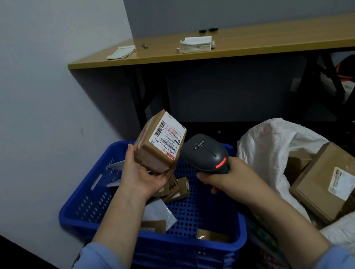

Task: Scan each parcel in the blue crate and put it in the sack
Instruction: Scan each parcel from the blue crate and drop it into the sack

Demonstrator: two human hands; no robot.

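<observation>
Mid-task by the look of it, and mid-scan on one box [160,142]. Held up above the crate [75,209], just left of frame centre, by the left hand [146,176], grip curled under and around its lower end, label [167,139] turned toward the scanner [206,153]. Scanner just beside the box at its 4 o'clock, nose aimed at the label, red bar lit on its back. Clasped by the right hand [226,177], grip wrapped around the handle, trigger finger hidden. Read registered or not: impossible to tell. Already done, judging from the sack [266,147] at 3 to 4 o'clock: mouth open, several brown boxes [320,183] lying inside, the topmost with a label facing up. Left to do: drop the held box into the sack, then clear the crate at 6 o'clock, holding at least a few more items. Among them a small pile of flat brown packs [177,188] just past the left wrist, a grey mailer [158,214] near the crate's middle, another brown pack [154,226] at the mailer's 7 o'clock, and one more [212,236] by the near rim at 5 o'clock. Also pale flat pieces by the far-left wall at 10 o'clock, too indistinct to name. Much of the perforated floor bare, so probably past halfway, total count unknown. At 12 o'clock, a table [250,42] with paper stacks, well apart from both hands.
</observation>
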